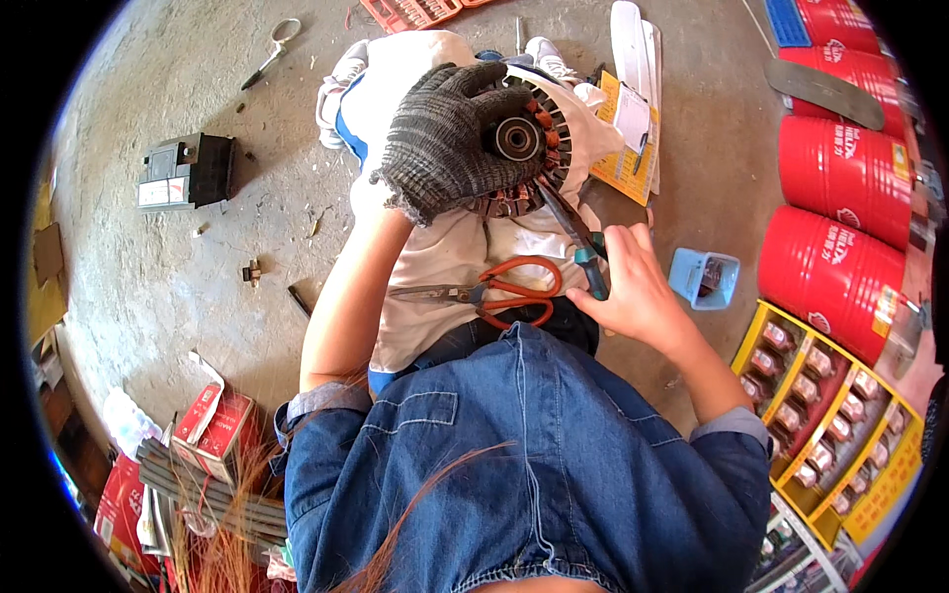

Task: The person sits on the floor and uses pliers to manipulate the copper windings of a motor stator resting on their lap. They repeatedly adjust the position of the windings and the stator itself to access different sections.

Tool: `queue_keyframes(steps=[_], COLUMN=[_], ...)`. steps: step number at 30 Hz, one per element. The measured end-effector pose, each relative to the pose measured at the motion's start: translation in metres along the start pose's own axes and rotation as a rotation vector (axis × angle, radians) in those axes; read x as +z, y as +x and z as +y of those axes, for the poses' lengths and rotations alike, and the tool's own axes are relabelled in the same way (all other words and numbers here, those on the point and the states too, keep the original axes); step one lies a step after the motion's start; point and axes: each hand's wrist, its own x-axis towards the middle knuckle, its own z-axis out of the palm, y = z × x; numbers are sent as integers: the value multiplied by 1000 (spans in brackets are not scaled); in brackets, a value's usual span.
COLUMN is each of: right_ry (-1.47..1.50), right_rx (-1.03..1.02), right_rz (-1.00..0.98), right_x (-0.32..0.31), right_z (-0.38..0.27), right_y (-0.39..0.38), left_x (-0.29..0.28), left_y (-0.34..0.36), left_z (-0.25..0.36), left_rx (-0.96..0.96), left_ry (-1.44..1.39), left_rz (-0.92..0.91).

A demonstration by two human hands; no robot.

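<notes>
My left hand point(430, 143), in a grey striped knit glove, is wrapped round a round motor core point(561, 124) with copper windings and slots along its edge. A dark bearing point(518, 139) sits at its centre. The core rests above the white cloth over my lap. Bare, my right hand point(633, 287) grips pliers point(565, 212) with teal and black handles, their jaws reaching the core's lower edge near the windings. Whether the jaws pinch anything is too small to tell. Scissors point(468, 294) with orange handles lie on my lap below the core.
On the concrete floor at left stands a black battery point(188, 170). A small blue bin point(704, 279) is right of my right hand. Red drums point(832, 282) and a yellow rack point(830, 425) of bottles line the right side. A red box point(215, 432) sits lower left.
</notes>
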Motion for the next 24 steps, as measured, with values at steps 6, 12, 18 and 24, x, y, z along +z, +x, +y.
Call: queue_keyframes(steps=[6,12,18,24], right_ry=[341,13,-239,206], right_rx=[118,146,89,176], right_rz=[-69,109,188,-91], right_x=[11,6,-10,-12], right_z=[1,-10,-13,-9], right_y=[2,1,2,-3], left_x=[-2,-2,-1,2], left_y=[1,2,6,0], left_z=[2,4,8,7], left_rx=[-5,6,-50,1], left_ry=[-24,25,72,75], left_rz=[-19,11,-47,21])
